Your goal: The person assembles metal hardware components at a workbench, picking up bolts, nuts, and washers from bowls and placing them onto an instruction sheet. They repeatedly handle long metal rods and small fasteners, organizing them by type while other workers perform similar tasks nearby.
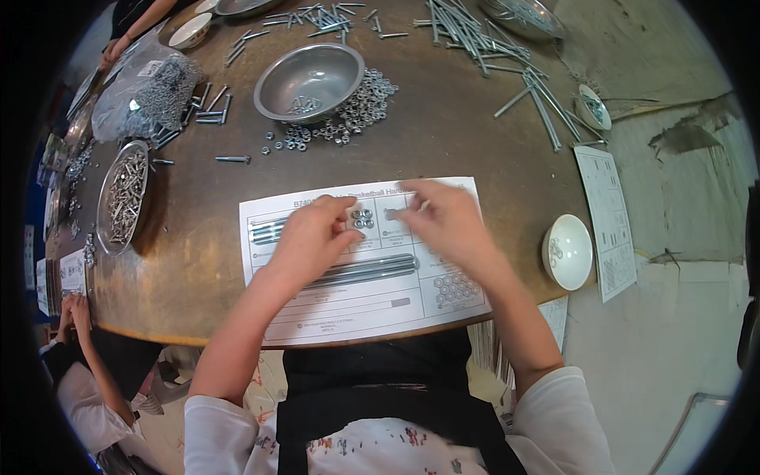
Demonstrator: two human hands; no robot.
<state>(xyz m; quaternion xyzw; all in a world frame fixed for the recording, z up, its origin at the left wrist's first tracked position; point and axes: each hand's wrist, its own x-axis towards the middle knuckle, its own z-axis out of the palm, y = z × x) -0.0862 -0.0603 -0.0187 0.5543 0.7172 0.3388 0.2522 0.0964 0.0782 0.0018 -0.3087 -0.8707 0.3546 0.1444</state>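
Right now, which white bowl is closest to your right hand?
The white bowl just right of the big printed sheet is closest to the right hand; the other white bowls sit farther up the picture.

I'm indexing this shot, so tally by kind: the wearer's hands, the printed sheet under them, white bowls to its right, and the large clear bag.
Hands: 2 (left hand, right hand)
Sheet: 1
White bowls: 2 (nearer bowl, farther bowl)
Clear bag: 1
Total: 6

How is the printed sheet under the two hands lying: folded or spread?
Spread: the sheet lies flat on the table, with metal rods and nuts on it; no fold is visible.
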